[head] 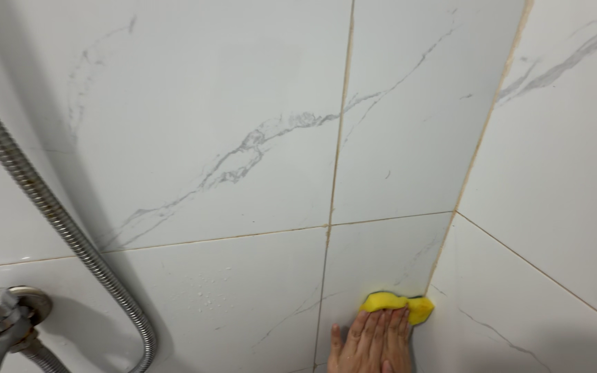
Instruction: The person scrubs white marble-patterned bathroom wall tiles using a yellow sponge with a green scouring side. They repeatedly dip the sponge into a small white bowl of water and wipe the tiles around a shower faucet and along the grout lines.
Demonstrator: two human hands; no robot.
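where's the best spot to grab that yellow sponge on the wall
Probably by the sponge's free top and right edges, coming from above-right. It lies flat against the tile beside the corner joint, and a hand already covers its lower part, fingers pressed flat on it.

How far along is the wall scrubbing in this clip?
Done: hard to judge; water droplets sit on the lower tile, hinting that it was wiped. In hand: one hand, side unclear, presses a yellow sponge against the wall near the corner. Left: the grout lines look brownish, so staining remains there.
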